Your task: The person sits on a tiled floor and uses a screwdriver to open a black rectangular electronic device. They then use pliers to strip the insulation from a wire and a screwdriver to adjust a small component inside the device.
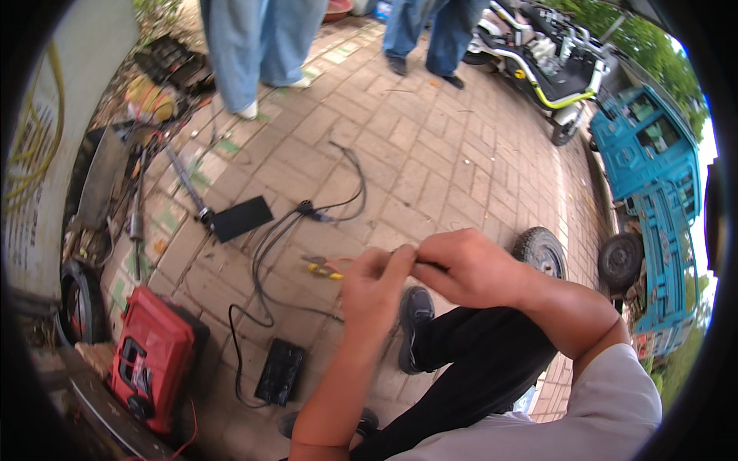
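My left hand (375, 282) and my right hand (470, 265) meet in front of my knees, thumbs and fingers pinched round a small dark piece, too hidden to name. Past my left fingers, pliers with orange handles (334, 264) and a yellow-handled tool (324, 271) lie on the paving. A black cable (259, 253) loops over the bricks to the left of my hands; one strand passes behind my left wrist. It joins an open black plastic case (280, 371). A flat black panel (242, 219) lies farther off, beside a metal rod tool (187, 181).
A red machine case (153, 357) stands at the lower left, near a small tyre (83, 302). Another wheel (539, 253) lies beyond my right forearm. Two people in jeans stand ahead. An electric scooter (548, 80) and a blue cargo vehicle (651, 150) are at the right.
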